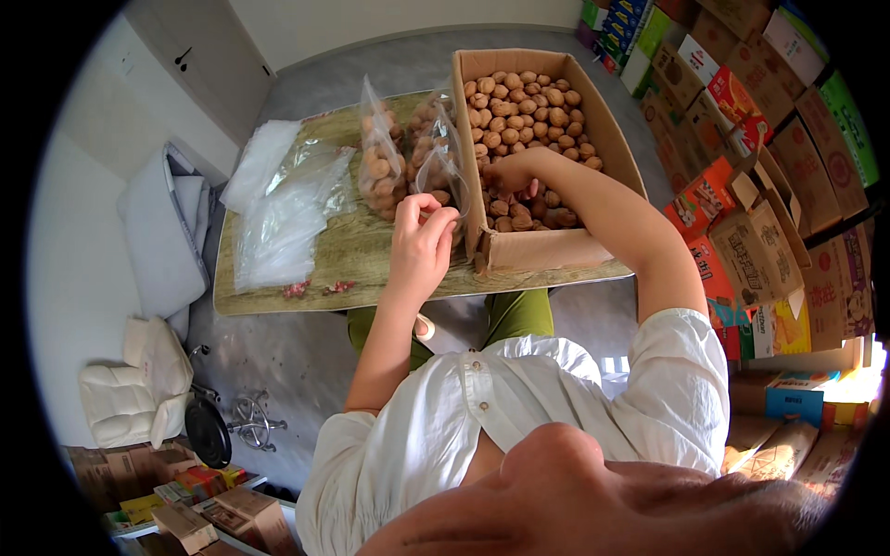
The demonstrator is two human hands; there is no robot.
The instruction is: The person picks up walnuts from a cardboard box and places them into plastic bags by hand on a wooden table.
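Many flat clear bags, uncountably overlapped, lie unfilled on the table; at least two walnut bags stand beside them, so bagging looks partway. The left hand pinches one open bag between its fingers; the right hand, its hold unclear, dips into one box, dozens of walnuts left.

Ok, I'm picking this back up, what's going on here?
A person's right hand is down among the walnuts in an open cardboard box. The left hand pinches the rim of a clear bag beside it. A bag of walnuts stands further left, and flat plastic bags lie on the table.
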